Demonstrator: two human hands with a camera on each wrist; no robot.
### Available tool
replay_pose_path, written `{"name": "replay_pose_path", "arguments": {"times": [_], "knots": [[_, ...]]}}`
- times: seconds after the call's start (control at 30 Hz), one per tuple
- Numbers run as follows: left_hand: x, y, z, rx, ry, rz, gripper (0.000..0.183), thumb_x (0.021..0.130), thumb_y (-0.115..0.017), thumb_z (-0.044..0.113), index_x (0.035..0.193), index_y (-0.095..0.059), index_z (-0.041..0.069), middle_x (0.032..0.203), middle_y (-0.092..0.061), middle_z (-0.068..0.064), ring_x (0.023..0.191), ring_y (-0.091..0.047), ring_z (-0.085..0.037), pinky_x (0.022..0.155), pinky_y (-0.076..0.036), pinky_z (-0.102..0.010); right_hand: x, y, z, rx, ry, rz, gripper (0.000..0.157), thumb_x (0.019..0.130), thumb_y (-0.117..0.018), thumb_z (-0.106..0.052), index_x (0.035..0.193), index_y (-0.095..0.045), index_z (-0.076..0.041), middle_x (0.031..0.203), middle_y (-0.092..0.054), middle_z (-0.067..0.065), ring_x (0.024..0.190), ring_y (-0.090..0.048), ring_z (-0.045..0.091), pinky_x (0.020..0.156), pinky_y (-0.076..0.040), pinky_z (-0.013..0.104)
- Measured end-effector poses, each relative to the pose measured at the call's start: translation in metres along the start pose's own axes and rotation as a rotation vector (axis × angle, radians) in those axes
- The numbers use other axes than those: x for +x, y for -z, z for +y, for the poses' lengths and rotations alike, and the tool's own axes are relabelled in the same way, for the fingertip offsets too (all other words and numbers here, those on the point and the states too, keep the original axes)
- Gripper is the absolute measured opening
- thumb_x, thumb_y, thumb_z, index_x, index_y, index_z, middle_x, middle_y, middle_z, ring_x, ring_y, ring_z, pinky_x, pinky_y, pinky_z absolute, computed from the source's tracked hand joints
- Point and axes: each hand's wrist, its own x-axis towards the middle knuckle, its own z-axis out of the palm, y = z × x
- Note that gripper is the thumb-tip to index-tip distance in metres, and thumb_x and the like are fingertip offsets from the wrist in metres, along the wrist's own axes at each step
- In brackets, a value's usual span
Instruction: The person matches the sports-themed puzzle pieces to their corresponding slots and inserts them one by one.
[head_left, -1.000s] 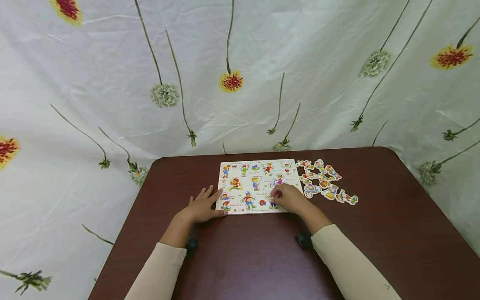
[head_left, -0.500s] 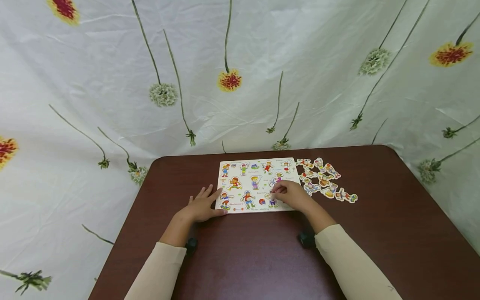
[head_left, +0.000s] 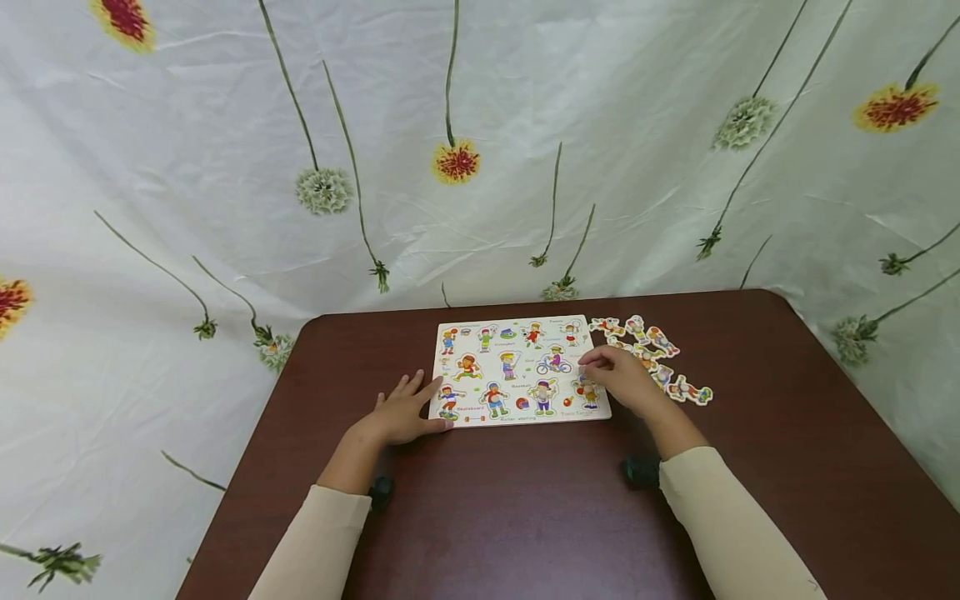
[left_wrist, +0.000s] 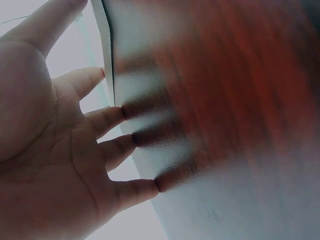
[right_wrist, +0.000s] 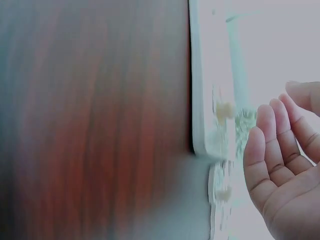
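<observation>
A white puzzle board (head_left: 480,400) printed with children playing sports lies on the table. My left hand (head_left: 403,412) spreads its fingers on the tabletop at the board's left edge, its thumb and index finger touching the board's side; the left wrist view shows the same spread fingers (left_wrist: 122,192). Above the board's right side hovers my right hand (head_left: 618,377), fingers bent loosely. Thumb and fingers stand apart with nothing visible between them in the right wrist view (right_wrist: 285,145). Below it are a baseball figure piece (head_left: 543,397) and a figure piece at the lower right corner (head_left: 588,395).
Several loose figure pieces (head_left: 690,391) lie in a cluster right of the board, partly hidden behind my right hand. The brown table (head_left: 510,508) has its far edge against a flowered white cloth (head_left: 405,167).
My right hand has left the baseball figure at the board's bottom row and moved right, uncovering it, the bicycle figure and the corner figure. My left hand stays in place.
</observation>
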Motion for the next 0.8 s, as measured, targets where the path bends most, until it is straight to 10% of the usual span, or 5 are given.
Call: {"name": "replay_pose_path", "arguments": {"times": [0.4,0.8], "knots": [[0.000,0.001,0.001,-0.005,-0.001,0.000,0.089,0.092,-0.066,0.056,0.163,-0.024,0.022,0.171,-0.008,-0.018,0.158,-0.005,-0.043,0.118,-0.006,-0.076,-0.002,0.032,0.020,0.035,0.042,0.041,0.026,0.097,-0.066,-0.012,0.116,-0.067,0.006,0.106,-0.070,0.020,0.084,-0.060,0.012,0.073,-0.052,0.026],[-0.002,0.001,0.001,-0.004,-0.002,-0.003,0.089,0.092,-0.065,0.057,0.163,-0.023,0.023,0.171,-0.008,-0.017,0.158,-0.004,-0.043,0.118,-0.005,-0.075,0.001,0.041,0.029,-0.178,0.024,0.021,0.019,0.096,-0.066,-0.012,0.109,-0.068,0.002,0.103,-0.069,0.018,0.088,-0.063,0.021,0.075,-0.049,0.030]]}}
